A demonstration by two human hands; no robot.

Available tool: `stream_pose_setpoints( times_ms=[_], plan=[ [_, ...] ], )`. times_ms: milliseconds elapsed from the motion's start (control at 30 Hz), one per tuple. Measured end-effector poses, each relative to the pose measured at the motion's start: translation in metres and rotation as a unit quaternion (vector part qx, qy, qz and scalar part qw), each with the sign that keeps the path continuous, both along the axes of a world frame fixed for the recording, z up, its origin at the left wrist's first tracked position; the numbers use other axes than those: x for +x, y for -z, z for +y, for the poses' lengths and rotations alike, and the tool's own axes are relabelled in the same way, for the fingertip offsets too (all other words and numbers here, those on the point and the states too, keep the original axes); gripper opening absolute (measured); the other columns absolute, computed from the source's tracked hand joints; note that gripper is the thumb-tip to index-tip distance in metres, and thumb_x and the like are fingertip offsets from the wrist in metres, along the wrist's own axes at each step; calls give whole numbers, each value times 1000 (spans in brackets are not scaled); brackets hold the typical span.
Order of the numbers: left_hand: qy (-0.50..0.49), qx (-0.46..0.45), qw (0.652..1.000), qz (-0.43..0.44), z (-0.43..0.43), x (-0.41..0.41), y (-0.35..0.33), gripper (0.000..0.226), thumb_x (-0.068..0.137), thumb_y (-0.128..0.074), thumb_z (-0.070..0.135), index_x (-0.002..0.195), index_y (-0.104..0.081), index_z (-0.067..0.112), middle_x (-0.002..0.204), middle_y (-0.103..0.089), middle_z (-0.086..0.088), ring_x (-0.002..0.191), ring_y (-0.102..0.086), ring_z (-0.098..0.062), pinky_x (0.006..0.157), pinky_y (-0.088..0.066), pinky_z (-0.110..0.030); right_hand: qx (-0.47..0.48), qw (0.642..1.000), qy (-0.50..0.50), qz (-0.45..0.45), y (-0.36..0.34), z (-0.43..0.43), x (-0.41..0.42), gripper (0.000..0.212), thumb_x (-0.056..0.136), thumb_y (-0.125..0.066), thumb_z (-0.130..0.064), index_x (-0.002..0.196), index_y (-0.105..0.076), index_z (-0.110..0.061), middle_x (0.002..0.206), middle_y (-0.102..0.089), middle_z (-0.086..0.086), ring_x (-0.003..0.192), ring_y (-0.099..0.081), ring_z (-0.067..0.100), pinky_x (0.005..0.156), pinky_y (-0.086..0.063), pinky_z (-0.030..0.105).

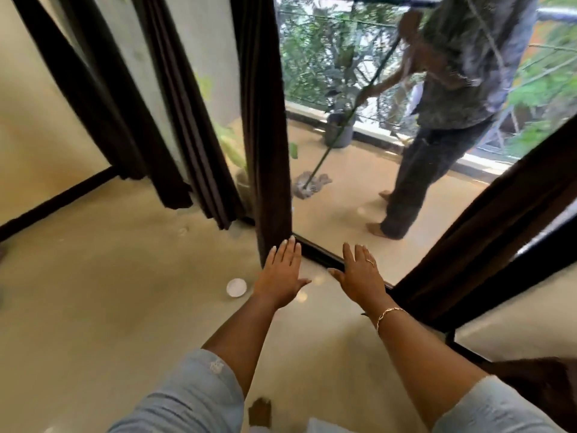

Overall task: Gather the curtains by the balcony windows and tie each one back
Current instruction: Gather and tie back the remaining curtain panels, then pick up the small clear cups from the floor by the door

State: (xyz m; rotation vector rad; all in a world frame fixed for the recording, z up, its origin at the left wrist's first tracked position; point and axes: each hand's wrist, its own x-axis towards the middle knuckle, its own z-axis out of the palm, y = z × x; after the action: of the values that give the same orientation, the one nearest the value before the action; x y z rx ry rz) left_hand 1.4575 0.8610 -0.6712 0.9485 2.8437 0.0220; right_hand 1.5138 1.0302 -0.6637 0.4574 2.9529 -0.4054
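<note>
The middle curtain [265,135] is dark brown cloth that hangs in narrow folds beside the glass, down to the floor [93,292]. It is likely soft and limp, fairly weighty and bulky once bunched, and not fragile. The best hold looks to be around mid-height, circling the folds. Left curtains [187,120] and a right curtain [487,232] hang alike. The left hand [282,273] and right hand [359,273] are stretched out flat with fingers straight, holding nothing. The left hand's fingertips are near the middle curtain's hem.

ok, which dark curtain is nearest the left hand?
The upright dark brown curtain in mid-frame: its hem ends beside the left hand; the others hang farther off.
</note>
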Motion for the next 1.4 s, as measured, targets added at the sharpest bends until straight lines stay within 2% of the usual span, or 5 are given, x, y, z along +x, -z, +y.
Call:
stream_pose_setpoints(
  times_ms=[333, 633, 867, 1100, 1400],
  plan=[
    [-95, 22, 995, 15, -100, -86, 6, 78, 95, -34, 50, 147, 5, 8, 157, 7, -13, 145, 7, -26, 117, 2, -38, -22, 997, -77, 9, 1, -96, -111, 72, 93, -43, -47, 148, -10, -14, 155, -13, 18, 145, -8, 32, 118, -14, 41],
    [-39, -2, 997, -61, -190, -224, 40, 84, 92, -38, 53, 147, 5, 6, 157, 9, -14, 145, 7, -26, 118, 0, -39, -21, 997, -47, -64, 35, -182, -226, 75, 91, -45, -49, 148, -10, -15, 156, -11, 16, 145, -4, 32, 117, -11, 41],
    [-40, -3, 993, -112, -218, -279, 76, 86, 91, -44, 50, 147, 5, 6, 156, 9, -14, 145, 6, -27, 117, -2, -38, -25, 995, -37, -87, 69, -204, -261, 75, 90, -50, -47, 148, -14, -14, 155, -16, 15, 145, -10, 32, 116, -17, 39],
    [-92, 3, 979, -180, -245, -307, 159, 85, 90, -51, 40, 147, 2, 6, 156, 8, -14, 145, 1, -27, 117, -2, -35, -63, 991, -12, -113, 155, -226, -295, 77, 87, -60, -35, 147, -16, -13, 154, -19, 15, 143, -15, 32, 115, -22, 38],
    [-195, 62, 942, -265, -240, -329, 330, 81, 91, -54, 30, 147, -2, 5, 157, 0, -12, 145, -2, -24, 116, -5, -30, -160, 972, 35, -170, 331, -243, -332, 77, 88, -59, -25, 147, -13, -8, 155, -17, 13, 144, -15, 27, 114, -23, 36]
  ],
)
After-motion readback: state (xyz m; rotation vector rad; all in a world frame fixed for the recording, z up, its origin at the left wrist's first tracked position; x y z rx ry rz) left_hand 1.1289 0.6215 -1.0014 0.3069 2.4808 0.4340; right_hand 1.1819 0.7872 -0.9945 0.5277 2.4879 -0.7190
